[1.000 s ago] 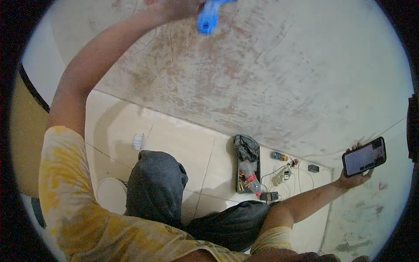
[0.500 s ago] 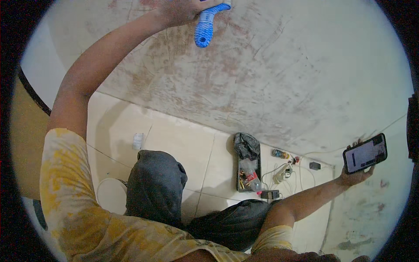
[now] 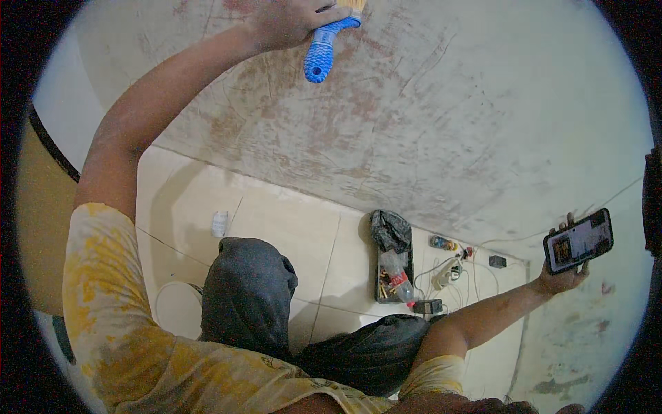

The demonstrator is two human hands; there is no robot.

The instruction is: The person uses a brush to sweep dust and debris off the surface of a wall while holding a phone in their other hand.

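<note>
My left hand [image 3: 293,22] is raised at the top of the view, its fingers closed around a paintbrush [image 3: 322,55] with a blue textured handle. Pale bristles show at the upper edge, close to the stained wall [image 3: 331,127]; whether they touch it I cannot tell. Out to the right, my right hand [image 3: 564,277] grips a smartphone [image 3: 578,241] in a dark case, its lit screen facing me.
On the tiled floor [image 3: 276,214], a black tray [image 3: 412,272] holds a dark plastic bag [image 3: 391,231] and a clear bottle [image 3: 396,269]. Cables, a black adapter [image 3: 427,306] and a small can [image 3: 443,243] lie beside it. A white cylindrical container [image 3: 219,223] is left of these.
My left hand and the paintbrush have shifted slightly downward, so more of the bristles shows. The phone's screen shows different content; my right hand has hardly moved.
</note>
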